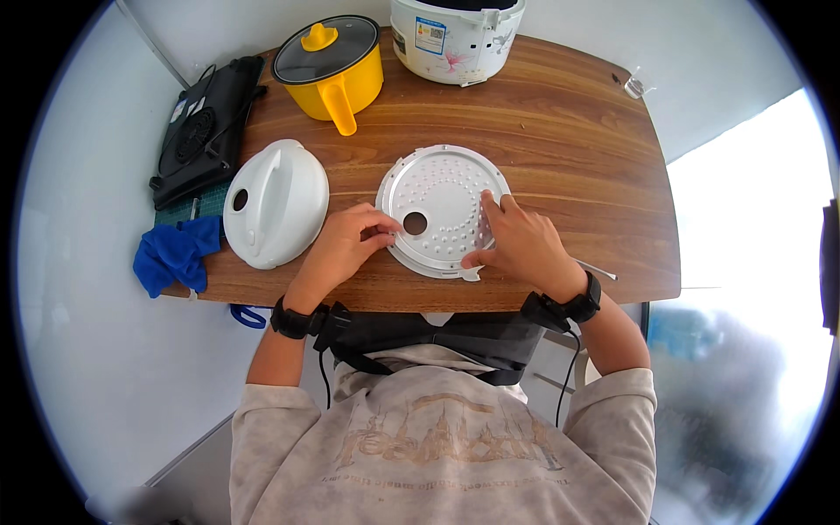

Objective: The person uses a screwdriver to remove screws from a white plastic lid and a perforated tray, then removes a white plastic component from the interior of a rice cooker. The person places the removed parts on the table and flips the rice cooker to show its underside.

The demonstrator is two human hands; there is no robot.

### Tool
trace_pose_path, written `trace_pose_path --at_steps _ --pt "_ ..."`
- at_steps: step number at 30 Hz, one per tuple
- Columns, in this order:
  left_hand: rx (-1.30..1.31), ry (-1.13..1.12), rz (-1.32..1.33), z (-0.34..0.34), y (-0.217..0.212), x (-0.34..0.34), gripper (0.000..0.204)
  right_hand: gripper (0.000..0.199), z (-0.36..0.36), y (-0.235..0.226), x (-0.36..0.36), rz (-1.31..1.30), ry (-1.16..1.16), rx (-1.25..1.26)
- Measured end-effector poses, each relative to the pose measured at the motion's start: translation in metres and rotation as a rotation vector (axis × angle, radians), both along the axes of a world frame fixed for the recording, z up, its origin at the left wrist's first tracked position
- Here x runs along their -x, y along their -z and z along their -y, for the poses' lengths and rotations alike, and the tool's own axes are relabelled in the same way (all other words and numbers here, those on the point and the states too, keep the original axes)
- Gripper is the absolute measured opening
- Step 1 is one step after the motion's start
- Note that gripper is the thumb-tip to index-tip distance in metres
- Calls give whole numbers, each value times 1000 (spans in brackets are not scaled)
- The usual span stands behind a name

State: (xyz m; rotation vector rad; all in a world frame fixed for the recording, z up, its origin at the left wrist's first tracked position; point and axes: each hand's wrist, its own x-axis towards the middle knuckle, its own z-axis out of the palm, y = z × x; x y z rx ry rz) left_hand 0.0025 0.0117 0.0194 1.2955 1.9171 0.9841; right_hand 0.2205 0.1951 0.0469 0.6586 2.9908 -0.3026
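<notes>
Fingers of the left hand (346, 245) pinch the left rim of the round metal plate (442, 188), tips at the edge near its centre hole. Right hand (516, 245) lies flat over the plate's right edge, fingers (492, 208) spread on the dimpled surface, thumb hooked under the lower rim; pressing and gripping the edge, not clenched.

Head view: plate lies flat on the wooden bench (569, 149), near the front edge, centre. White domed lid (276, 203) sits just left of the left hand, apart from the plate. Blue cloth (172, 254) hangs at the bench's left front corner. Black hotplate (203, 131) lies at the far left. Yellow pot (332, 66) with glass lid stands behind the plate. White rice cooker (455, 35) is at the back edge, well apart from the plate. Both wrists wear black bands with cables.
</notes>
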Motion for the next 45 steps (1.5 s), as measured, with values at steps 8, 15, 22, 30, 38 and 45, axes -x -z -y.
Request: trace_pose_path --at_steps 8,15,22,30,38,45 --pt "2 -31 62 3 0 -1 20 112 0 0 1 20 9 6" --pt "-6 -64 23 5 3 -5 21 112 0 -1 1 12 13 15" --pt "-49 -117 -58 3 10 -19 27 110 2 -3 2 32 28 7" --pt "-68 -183 -47 5 15 -25 34 111 0 -2 3 41 24 36" --pt "-52 -159 -35 5 15 -24 34 84 -7 -25 -1 -25 27 120" --pt "-63 -152 -2 6 16 -22 36 41 2 -112 7 -301 -55 444"
